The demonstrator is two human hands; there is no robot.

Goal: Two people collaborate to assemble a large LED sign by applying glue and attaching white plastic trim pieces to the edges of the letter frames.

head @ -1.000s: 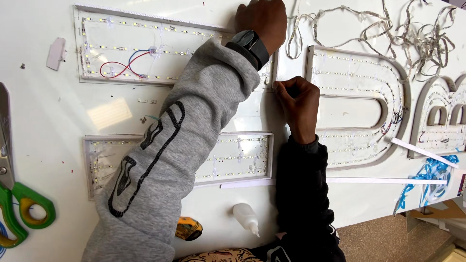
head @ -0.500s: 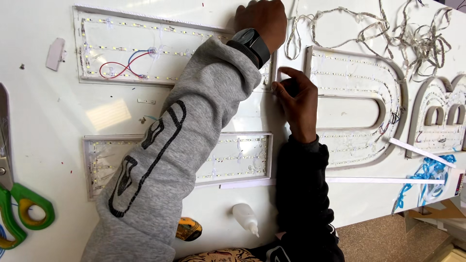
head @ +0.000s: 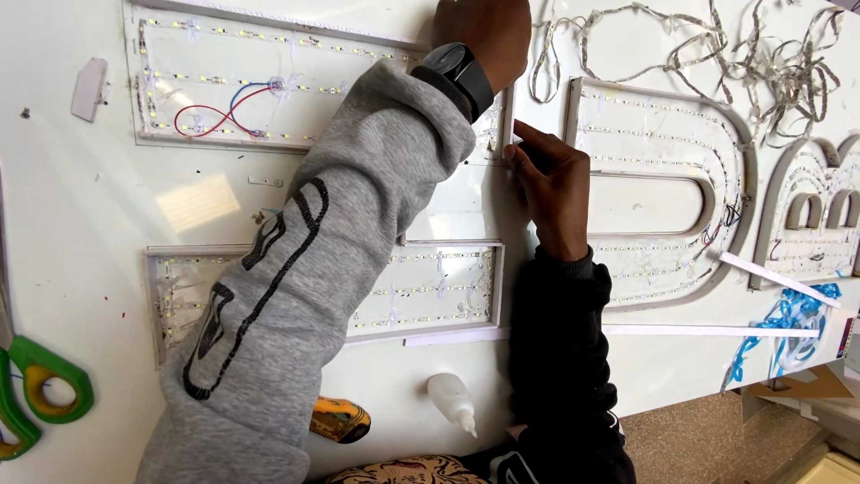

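Observation:
A large white channel-letter shell (head: 269,99) lined with LED strips and red and blue wires lies on the white table (head: 81,224). My left hand (head: 484,31), in a grey sleeve with a black watch (head: 457,72), grips the shell's upper right corner; its fingertips are cut off by the frame's top. My right hand (head: 551,184), in a black sleeve, pinches the shell's thin right side wall (head: 508,125) with fingertips just below the left hand. The grey forearm hides the shell's middle.
A D-shaped lit letter shell (head: 663,188) lies right of my hands, another shell (head: 815,215) beyond it. Tangled LED strips (head: 717,54) sit top right. Green-handled scissors (head: 36,394), a white glue bottle (head: 452,403), a yellow tool (head: 340,419) and blue ribbon (head: 788,323) lie near the front.
My right hand's fingertips have crept slightly up along the shell's side wall. The left hand has stayed on the corner.

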